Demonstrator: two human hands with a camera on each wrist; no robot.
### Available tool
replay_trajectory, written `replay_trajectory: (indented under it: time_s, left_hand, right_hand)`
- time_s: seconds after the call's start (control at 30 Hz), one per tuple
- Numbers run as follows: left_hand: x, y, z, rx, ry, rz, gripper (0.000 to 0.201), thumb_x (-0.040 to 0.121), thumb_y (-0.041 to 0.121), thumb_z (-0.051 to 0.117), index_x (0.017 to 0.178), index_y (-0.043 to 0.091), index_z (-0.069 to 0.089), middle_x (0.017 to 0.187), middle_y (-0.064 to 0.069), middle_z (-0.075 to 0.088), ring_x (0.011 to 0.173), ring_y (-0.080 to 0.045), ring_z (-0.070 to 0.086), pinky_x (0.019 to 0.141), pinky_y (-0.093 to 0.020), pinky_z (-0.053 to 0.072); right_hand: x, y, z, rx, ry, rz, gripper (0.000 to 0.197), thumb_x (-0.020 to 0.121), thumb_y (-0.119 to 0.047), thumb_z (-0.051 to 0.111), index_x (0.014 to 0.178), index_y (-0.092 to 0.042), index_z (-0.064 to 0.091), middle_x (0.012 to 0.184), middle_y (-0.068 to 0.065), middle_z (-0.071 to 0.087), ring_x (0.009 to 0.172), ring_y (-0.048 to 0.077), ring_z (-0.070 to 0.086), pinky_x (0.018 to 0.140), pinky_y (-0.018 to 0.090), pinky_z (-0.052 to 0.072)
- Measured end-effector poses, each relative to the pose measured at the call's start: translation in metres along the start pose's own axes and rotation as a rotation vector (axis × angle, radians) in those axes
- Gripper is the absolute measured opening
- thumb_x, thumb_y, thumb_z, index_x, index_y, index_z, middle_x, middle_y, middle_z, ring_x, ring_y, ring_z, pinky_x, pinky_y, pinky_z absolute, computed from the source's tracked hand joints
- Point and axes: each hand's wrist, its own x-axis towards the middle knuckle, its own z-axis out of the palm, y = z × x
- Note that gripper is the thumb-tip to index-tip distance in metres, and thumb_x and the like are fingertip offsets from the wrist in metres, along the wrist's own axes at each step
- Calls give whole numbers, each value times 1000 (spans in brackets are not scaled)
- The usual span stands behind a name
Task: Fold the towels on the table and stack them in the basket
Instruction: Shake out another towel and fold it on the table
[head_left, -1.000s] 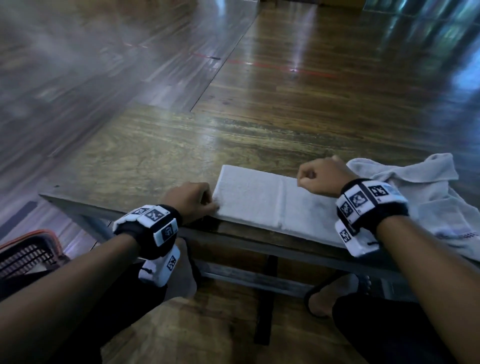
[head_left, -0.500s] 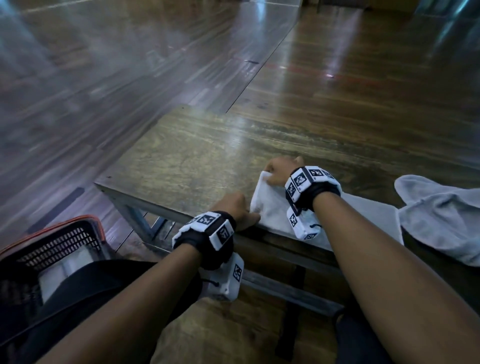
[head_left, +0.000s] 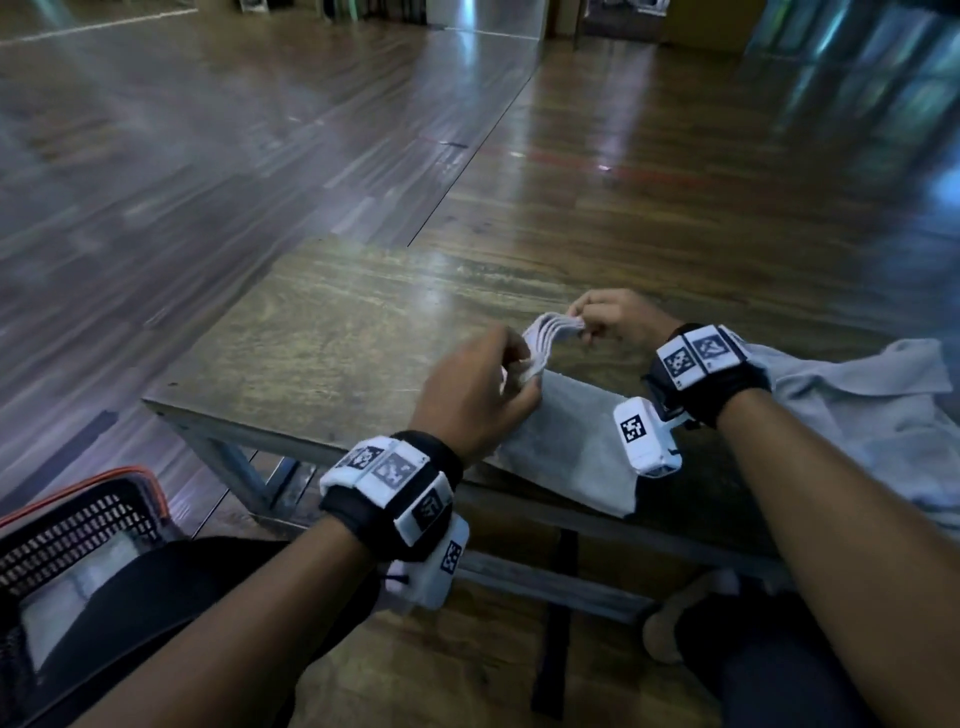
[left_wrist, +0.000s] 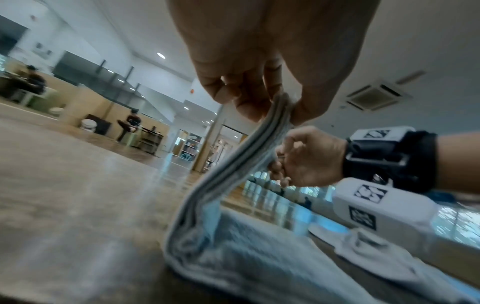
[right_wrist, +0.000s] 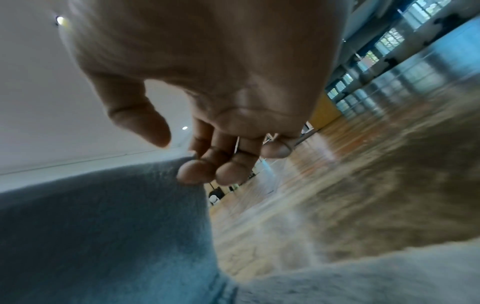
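A white towel, folded into a long strip, lies at the table's front edge. Its left end is lifted off the wood, and the layers show as a stack of edges. My left hand pinches the near corner of that end between thumb and fingers. My right hand pinches the far corner, and its fingertips sit on the towel. A crumpled, unfolded towel lies to the right. The black basket with an orange rim stands on the floor at lower left.
The wooden table has bare surface to the left of and behind the towel. A pale folded towel lies inside the basket. My knee partly covers the basket. Polished wooden floor surrounds the table.
My right hand left the middle of the towel and moved to its far left corner. Both hands have lifted the towel's left end off the table.
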Motion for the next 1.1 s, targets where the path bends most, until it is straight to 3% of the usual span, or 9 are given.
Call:
replay_trajectory:
  time_s: [0.13,0.23,0.43,0.6,0.7,0.8,0.9,1.0,1.1]
  left_hand:
    - [-11,18,46,108,-126,139,21,79,26,62,93,12,55,92,-8,64,83,-29,57,67,-35,43]
    - [-18,26,74,168,-252,189,25,80,26,59,99,10,56,101,-10,63,95,-31,55,76,-36,36]
    - [-19,27,102,270,-405,257,30,79,23,61,106,14,53,105,-7,62,99,-29,53,82,-37,33]
    - [-17,25,105,291,-517,236,34,79,34,60,110,22,51,104,6,66,101,-20,56,86,-34,36]
    - [2,22,93,219,-437,176,26,81,32,57,105,23,57,97,8,69,94,-17,61,86,-33,42]
    - [36,6,83,324,-388,175,25,87,27,51,110,23,58,108,6,66,104,-18,58,91,-32,37]
    - [61,-14,80,507,-520,203,31,91,30,44,121,26,53,129,5,56,119,-19,50,98,-38,31]
    - [66,-25,84,607,-681,243,40,95,33,36,135,30,41,148,9,36,135,-15,34,104,-41,27]
    - [57,-29,90,677,-727,287,42,98,36,28,139,31,33,153,9,27,138,-14,28,103,-42,29]
  right_hand:
    - [-23,28,-15,-28,9,118,22,93,-9,45,76,-8,60,61,0,55,41,-2,49,43,10,38]
    - [-29,55,-23,-56,30,175,20,88,-6,55,70,-14,59,70,2,56,55,7,51,45,6,39]
    - [-35,87,-29,-126,-18,263,22,84,-1,61,69,-18,57,68,1,56,40,-5,52,51,11,44]
    - [-40,96,-28,-249,-70,267,16,83,-8,63,73,-18,56,76,-2,57,69,13,54,70,26,45]
    - [-48,95,-32,-386,-18,266,15,84,-15,60,74,-24,54,85,-1,60,91,22,59,83,33,46]
    - [-67,77,-33,-512,23,210,17,84,-18,53,72,-30,52,84,-8,56,96,23,59,88,39,47]
    - [-100,58,-11,-652,-23,49,12,87,-24,49,93,-26,60,105,-3,55,108,19,51,95,40,39]
    - [-146,52,24,-686,-148,-124,45,86,-44,33,120,-24,53,129,-3,49,122,18,42,99,40,35]
    - [-176,61,42,-850,-314,-107,73,81,-64,8,139,-27,34,145,-9,36,130,14,32,103,39,25]
